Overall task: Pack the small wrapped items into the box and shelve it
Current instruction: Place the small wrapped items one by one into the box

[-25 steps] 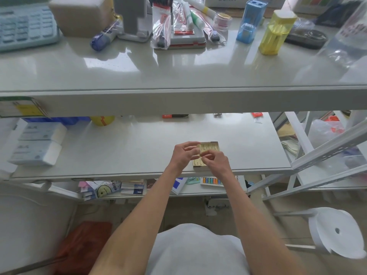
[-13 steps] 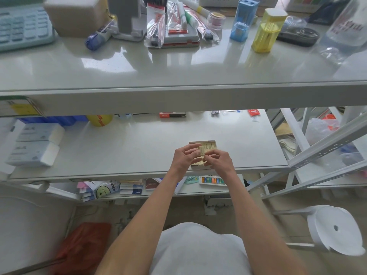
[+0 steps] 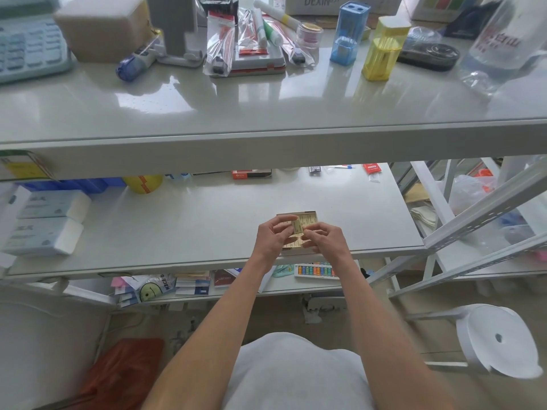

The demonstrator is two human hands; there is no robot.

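On the far left of the middle shelf (image 3: 183,232) lie two stacked pale blue packs (image 3: 44,221), and a yellow container (image 3: 144,183) stands further back under the upper tabletop (image 3: 266,113). Near the shelf's front edge sits the small open box (image 3: 307,218), tan and low-walled, with wrapped items lined up inside. The left hand (image 3: 273,236) curls over the box's left side, thumb and fingers pinching one small wrapped item (image 3: 297,225) held just above the box. The right hand (image 3: 324,239) meets it from the other side, fingertips closed on the same item's lower edge. Below right, a white stool (image 3: 500,341) stands on the floor.
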